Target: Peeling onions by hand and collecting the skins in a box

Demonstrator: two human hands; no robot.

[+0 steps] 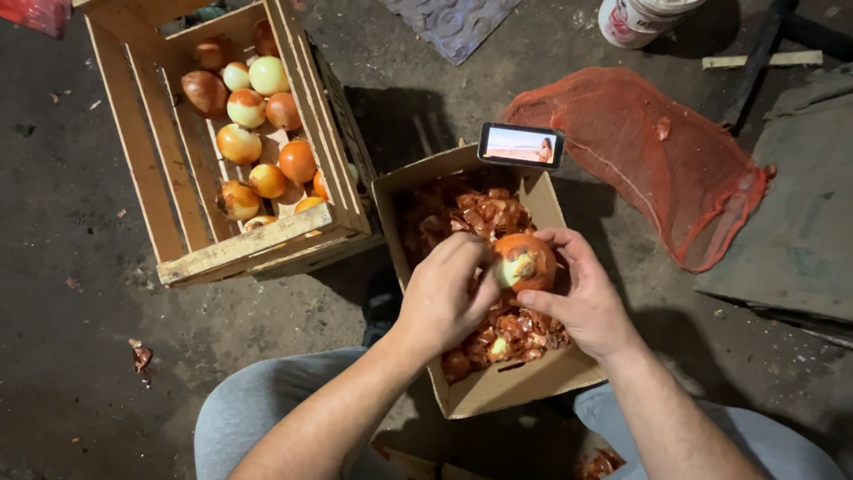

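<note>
My right hand (582, 298) holds an onion (526, 263) with orange-brown skin and a pale peeled patch, above a cardboard box (498, 387) full of onion skins (471, 218). My left hand (442, 293) presses its fingertips against the onion's left side. A wooden crate (253, 244) at upper left holds several onions (258, 133), some peeled pale and some still orange.
A phone (521, 145) with a lit screen rests on the box's far rim. A red mesh sack (653, 156) lies on the concrete floor to the right, beside a grey slab (800, 213). A white bucket (635, 18) stands at the top. My knees in grey trousers (258, 404) flank the box.
</note>
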